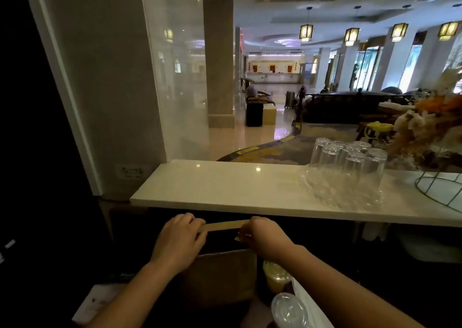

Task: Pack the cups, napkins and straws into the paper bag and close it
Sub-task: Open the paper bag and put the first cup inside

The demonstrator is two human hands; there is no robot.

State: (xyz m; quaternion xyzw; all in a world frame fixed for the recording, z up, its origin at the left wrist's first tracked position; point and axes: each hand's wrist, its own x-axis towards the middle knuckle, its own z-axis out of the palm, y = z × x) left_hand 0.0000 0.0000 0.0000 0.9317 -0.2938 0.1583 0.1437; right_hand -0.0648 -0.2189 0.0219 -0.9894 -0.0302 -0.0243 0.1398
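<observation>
A brown paper bag [220, 277] stands upright on the dark lower counter below the marble shelf. Its far top edge [225, 225] shows as a tan strip between my hands. My left hand [178, 240] grips that edge at the left end, and my right hand [262, 237] pinches it at the right end. The bag's mouth between them looks dark; its contents are hidden. To the bag's right stands a lidded plastic cup of yellowish drink [275, 276]. A second cup with a clear lid [290, 311] sits nearer me. White paper [312, 305] lies under my right forearm.
The marble shelf [212, 190] overhangs just beyond the bag. On its right end are several upturned glasses in a clear tray [347, 172], a wire stand [440, 192] and dried flowers [430, 125]. A wall and glass panel close the left side. A white board [95, 302] lies at lower left.
</observation>
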